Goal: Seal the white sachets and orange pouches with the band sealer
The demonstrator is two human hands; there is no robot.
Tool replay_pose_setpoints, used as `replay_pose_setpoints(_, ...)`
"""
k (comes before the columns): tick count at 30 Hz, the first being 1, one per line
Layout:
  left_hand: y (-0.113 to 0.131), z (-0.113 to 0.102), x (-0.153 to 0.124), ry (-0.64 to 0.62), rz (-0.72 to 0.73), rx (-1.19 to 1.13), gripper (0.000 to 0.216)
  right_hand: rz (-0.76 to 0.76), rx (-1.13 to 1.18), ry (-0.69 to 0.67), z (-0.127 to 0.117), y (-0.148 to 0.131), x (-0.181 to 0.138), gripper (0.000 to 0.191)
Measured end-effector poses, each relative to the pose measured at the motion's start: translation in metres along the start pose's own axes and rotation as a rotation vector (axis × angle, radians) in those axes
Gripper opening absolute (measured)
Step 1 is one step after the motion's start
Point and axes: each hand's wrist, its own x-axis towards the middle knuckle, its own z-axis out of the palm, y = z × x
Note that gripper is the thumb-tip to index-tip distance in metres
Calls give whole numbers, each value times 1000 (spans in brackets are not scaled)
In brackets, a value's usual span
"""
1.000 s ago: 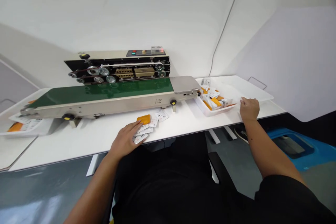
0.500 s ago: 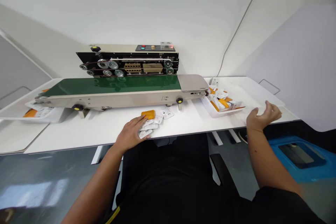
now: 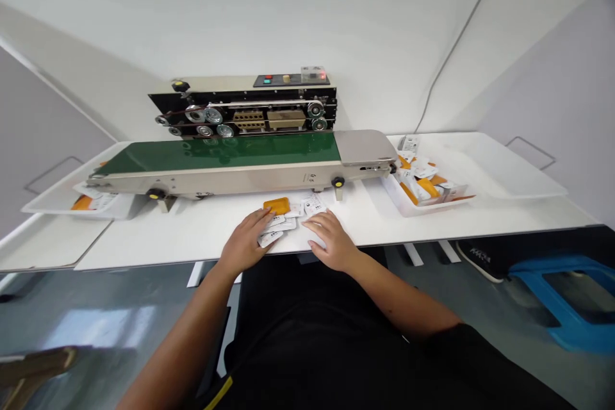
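Small pile of white packets [image 3: 283,224] on the bench [image 3: 158,240], in front of the belt machine [image 3: 216,182], near the bench's front edge. 1 orange packet [image 3: 277,206] lies at the top of the pile; 1 white packet [image 3: 314,205] sits just to its right, near the machine's base. Left hand [image 3: 245,240] at the pile's left side: fingers slightly apart, resting against the packets. Right hand [image 3: 334,242] at the right side: fingers curved, thumb apart from them; contact with a packet cannot be told. Farther out, 2 bins hold mixed white and orange packets: right bin [image 3: 408,207] beside the machine's metal end plate, left bin [image 3: 127,206] under the green belt's [image 3: 221,155] far end.
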Motion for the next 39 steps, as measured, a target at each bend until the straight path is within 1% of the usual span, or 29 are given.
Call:
replay_pose_setpoints(2, 0, -2, -1, 7, 33, -25, 59, -12, 133, -18, 2, -6, 23, 61)
replay_pose_setpoints(5, -1, -6, -2, 20, 89, -74, 52, -29, 188, -93, 8, -9, 44, 70)
replay_pose_setpoints(7, -2, -7, -4, 18, 116, -93, 51, -36, 176, -184, 17, -9, 50, 74)
replay_pose_setpoints(9, -4, -7, -5, 19, 126, -88, 51, -29, 154, -269, 26, -7, 52, 71)
replay_pose_setpoints(10, -5, -6, -6, 11, 125, -75, 51, -18, 144, -292, 30, -6, 52, 67)
replay_pose_setpoints(12, -7, -4, -7, -19, 113, -44, 54, 11, 132, -297, 36, -4, 52, 61)
replay_pose_setpoints(14, -7, -3, -7, -32, 111, -16, 55, 35, 127, -267, 41, -1, 52, 62)
replay_pose_setpoints(16, -6, -3, -6, -37, 106, 13, 56, 27, 121, -224, 44, 1, 52, 60)
replay_pose_setpoints(17, -5, -4, -5, -44, 89, 32, 60, 16, 115, -199, 45, 1, 52, 56)
replay_pose_setpoints(20, -2, -8, -2, -101, 108, 68, 84, -14, 93, -136, 47, 2, 53, 49)
replay_pose_setpoints(21, -2, -9, -1, -115, 114, 73, 86, -17, 86, -124, 47, 1, 53, 48)
replay_pose_setpoints(22, -2, -9, -1, -120, 113, 77, 82, -16, 80, -115, 46, 1, 53, 49)
replay_pose_setpoints(24, -3, -10, 1, -111, 92, 85, 64, -13, 82, -103, 45, 1, 53, 49)
replay_pose_setpoints(26, -4, -11, 5, -96, 66, 99, 53, -6, 99, -88, 44, 1, 52, 51)
replay_pose_setpoints(28, -4, -14, 12, -96, 52, 115, 50, 3, 127, -73, 43, 1, 51, 54)
replay_pose_setpoints(30, -2, -20, 25, -97, 68, 108, 50, 18, 158, -42, 43, 1, 51, 55)
replay_pose_setpoints(32, 2, -28, 42, -109, 117, 60, 51, 34, 204, 15, 40, 0, 52, 55)
replay_pose_setpoints(35, 12, -38, 70, -198, 238, -22, 47, 52, 309, 144, 31, -1, 54, 54)
replay_pose_setpoints(37, 18, -40, 85, -177, 310, -17, 38, 76, 371, 236, 24, -3, 54, 53)
replay_pose_setpoints(39, 21, -35, 96, -110, 402, -16, 29, 109, 391, 317, 18, -4, 53, 52)
